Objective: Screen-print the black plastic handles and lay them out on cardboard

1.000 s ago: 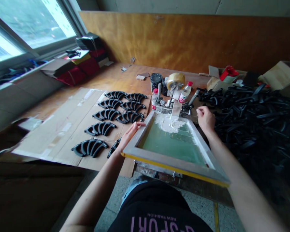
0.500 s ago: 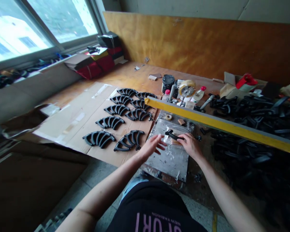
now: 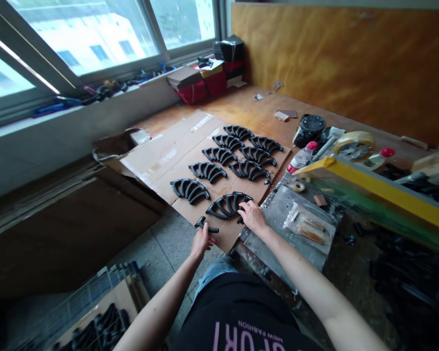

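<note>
Near the front edge of the cardboard sheet (image 3: 161, 168), my left hand (image 3: 202, 241) pinches a black curved handle (image 3: 212, 229) with a wider end. My right hand (image 3: 253, 215) is at the right end of the closest fan-shaped row of black curved handles (image 3: 225, 207), its fingers closed on the last handle there. My fingers partly hide that piece. Behind it, several similar rows (image 3: 208, 171) lie in two columns on the cardboard, the pieces set side by side.
Right of the cardboard is a metal plate (image 3: 278, 243) with wooden-handled tools (image 3: 310, 234) on it. A yellow-edged bar (image 3: 380, 187) crosses above the bench. Beyond stand a red-capped bottle (image 3: 303, 157), a tape roll (image 3: 354, 145) and a black tub (image 3: 309, 129). Dark parts (image 3: 406, 273) are heaped at right.
The view has turned left. The handle has passed from my right hand to my left, which carried it to the cardboard's front edge. My right hand moved from the plate to the nearest row.
</note>
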A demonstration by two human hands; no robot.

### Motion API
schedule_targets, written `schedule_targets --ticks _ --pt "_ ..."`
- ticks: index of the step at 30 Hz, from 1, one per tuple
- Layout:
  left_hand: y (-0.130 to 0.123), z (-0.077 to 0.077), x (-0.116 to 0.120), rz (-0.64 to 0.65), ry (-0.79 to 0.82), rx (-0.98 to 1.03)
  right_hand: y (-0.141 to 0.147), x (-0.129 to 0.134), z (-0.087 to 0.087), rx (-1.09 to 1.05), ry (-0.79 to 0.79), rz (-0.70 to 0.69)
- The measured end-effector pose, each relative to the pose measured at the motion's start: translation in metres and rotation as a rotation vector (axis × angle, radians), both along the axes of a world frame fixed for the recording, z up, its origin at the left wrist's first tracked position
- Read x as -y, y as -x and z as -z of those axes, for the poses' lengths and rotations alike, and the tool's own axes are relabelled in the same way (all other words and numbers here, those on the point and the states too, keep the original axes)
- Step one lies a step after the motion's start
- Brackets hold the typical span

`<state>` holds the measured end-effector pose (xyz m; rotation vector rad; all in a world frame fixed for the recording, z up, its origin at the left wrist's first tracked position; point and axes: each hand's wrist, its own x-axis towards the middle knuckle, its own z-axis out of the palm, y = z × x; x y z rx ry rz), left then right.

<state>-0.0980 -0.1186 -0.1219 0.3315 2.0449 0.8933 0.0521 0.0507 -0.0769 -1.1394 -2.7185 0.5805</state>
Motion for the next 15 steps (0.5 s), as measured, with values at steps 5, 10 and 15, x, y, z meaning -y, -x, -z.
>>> schedule_targets --ticks 5,10,15 --pt "0.015 0.008 0.007 0.085 0.084 -0.075 0.036 -0.006 0.012 0.177 -0.005 0.041" --pt "0.005 -0.012 0.001 0.212 0.000 -0.409 0.046 -0.008 0.016 0.240 0.053 -0.014" --pt "-0.001 -0.020 -0.029 0.449 0.098 -0.583 0.046 -0.019 0.016 0.302 0.090 -0.033"
